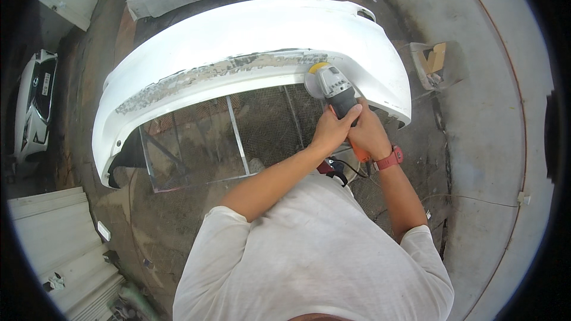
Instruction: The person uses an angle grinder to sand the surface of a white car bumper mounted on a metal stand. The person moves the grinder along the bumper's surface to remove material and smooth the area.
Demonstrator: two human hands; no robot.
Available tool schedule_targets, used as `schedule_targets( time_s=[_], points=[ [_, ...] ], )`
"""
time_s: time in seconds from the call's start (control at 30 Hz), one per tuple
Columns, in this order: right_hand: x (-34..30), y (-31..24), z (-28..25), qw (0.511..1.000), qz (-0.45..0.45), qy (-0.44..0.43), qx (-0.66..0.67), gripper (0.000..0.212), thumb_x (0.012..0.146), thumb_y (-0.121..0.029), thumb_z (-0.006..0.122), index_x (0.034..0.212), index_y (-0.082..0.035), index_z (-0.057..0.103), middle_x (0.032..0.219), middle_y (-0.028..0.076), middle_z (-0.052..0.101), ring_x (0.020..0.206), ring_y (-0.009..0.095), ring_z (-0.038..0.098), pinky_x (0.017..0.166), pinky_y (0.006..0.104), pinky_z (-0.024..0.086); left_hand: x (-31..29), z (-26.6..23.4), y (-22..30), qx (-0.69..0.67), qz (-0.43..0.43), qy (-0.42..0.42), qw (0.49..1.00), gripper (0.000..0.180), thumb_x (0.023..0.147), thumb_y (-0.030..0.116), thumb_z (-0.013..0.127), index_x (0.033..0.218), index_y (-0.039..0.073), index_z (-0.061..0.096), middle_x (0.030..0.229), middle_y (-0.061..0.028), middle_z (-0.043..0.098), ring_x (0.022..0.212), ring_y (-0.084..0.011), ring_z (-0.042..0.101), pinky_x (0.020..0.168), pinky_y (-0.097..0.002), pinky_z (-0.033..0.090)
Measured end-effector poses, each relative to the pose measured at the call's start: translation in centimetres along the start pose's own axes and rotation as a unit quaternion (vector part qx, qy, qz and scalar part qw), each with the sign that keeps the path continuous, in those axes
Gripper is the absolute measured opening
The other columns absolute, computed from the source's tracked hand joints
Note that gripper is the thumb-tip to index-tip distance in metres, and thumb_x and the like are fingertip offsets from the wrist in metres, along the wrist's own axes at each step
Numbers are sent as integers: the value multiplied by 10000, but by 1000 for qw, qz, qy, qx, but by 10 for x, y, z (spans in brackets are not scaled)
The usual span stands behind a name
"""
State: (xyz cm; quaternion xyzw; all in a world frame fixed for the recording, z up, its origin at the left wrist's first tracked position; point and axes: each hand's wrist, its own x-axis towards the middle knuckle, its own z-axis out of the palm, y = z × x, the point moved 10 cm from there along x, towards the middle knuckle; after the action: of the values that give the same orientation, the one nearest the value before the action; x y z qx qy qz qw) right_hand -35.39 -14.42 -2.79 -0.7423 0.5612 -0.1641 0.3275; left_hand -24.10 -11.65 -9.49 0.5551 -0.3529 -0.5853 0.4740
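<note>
A white car bumper (256, 32) lies in a wide arc before me. Along its lower edge runs a scraped strip (196, 77) with grey and beige patches. An angle grinder (336, 86), with grey head, black grip and orange rear, has its yellow-centred disc (312, 80) against or just over the right end of that strip; contact cannot be made out. My left hand (332, 129) is closed round the near side of the grinder's body. Wrapped round it from the right is my right hand (369, 131), a red watch on the wrist.
A metal frame (238, 134) stands under the bumper. A dark cable (354, 169) hangs near my waist. To the right are an open carton (436, 58) and a grey wall (482, 142). Another white bumper (33, 107) stands far left; pale panels (59, 232) lie lower left.
</note>
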Motion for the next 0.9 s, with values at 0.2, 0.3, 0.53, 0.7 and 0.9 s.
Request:
schedule_targets(
  time_s=[0.2,0.3,0.53,0.7,0.9],
  points=[
    [1,-6,2,999,-3,8,48,573,938,-188,791,1391,44,529,1156,357,763,1143,561,737,938,545,581,-2,-10,10,21,17,18,999,831,998,559,819,1453,-95,581,1323,-243,759,1242,-331,744,1075,-421,562],
    [2,-19,10,999,-23,-24,12,548,928,-192,775,1333,66,511,1076,371,752,1075,587,725,874,594,577,-1,-13,-4,-43,24,23,999,782,1026,491,834,1482,-85,568,1356,-191,738,1263,-247,706,1097,-380,545],
    [7,-31,23,998,-29,-36,33,523,919,-178,774,1315,49,518,1093,370,751,1093,583,723,899,590,577,-12,-33,0,-45,17,41,998,736,1037,470,826,1470,-71,577,1358,-191,738,1266,-242,701,1101,-383,540],
    [6,-44,28,997,-43,-22,52,501,921,-194,778,1305,17,536,1087,359,755,1106,587,718,906,590,578,-16,-49,-2,-5,17,77,997,720,1046,463,813,1475,-64,576,1360,-192,738,1269,-246,697,1102,-386,539],
    [10,-49,42,996,-20,-86,-6,470,937,-129,717,1336,49,545,1090,350,759,1074,558,739,898,549,581,-21,-57,-5,-61,41,98,992,819,1005,561,825,1444,-86,580,1318,-250,763,1234,-343,747,1093,-423,555]
  ],
)
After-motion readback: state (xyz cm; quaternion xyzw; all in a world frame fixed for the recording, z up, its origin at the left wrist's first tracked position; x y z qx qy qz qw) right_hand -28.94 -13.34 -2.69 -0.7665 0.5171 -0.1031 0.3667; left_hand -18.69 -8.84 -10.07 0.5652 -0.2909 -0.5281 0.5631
